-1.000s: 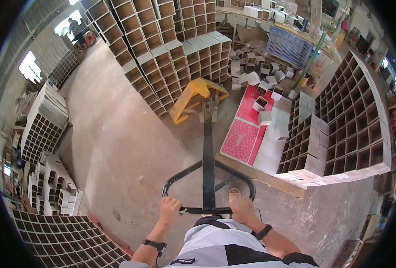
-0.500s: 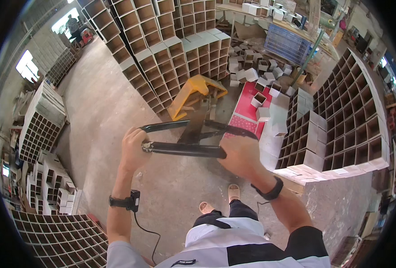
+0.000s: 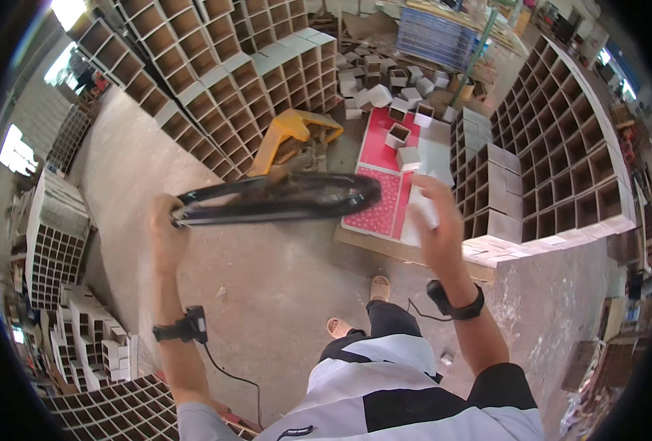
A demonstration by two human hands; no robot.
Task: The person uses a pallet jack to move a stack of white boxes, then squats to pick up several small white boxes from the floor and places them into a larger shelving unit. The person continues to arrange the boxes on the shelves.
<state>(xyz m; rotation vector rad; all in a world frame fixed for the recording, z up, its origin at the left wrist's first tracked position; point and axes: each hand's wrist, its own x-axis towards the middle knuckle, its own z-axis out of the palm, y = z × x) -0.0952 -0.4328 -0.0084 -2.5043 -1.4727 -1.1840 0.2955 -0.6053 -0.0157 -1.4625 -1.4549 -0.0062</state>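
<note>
A yellow pallet jack (image 3: 287, 131) stands in front of me, its black loop handle (image 3: 267, 212) tilted toward me and blurred by motion. My left hand (image 3: 168, 231) is closed round the left end of that loop. Off the loop's right end, my right hand (image 3: 439, 228) is raised with its fingers apart and nothing in them. It is somewhat blurred and appears over the white side of a low platform topped with a pink and red sheet (image 3: 376, 197). Several small open white boxes (image 3: 408, 159) sit on the platform's far part.
Tall stacks of white open-fronted boxes (image 3: 241, 95) rise ahead to the left, and another stack (image 3: 561, 169) on the right. Loose boxes (image 3: 377, 95) lie heaped near a blue plastic crate (image 3: 440, 40). More box stacks (image 3: 57, 235) line the left side. Concrete floor (image 3: 267, 309) runs between them.
My right hand has let go of the handle and opened, moving to the right. My left hand, still holding on, has shifted left with the handle. The view has turned slightly.
</note>
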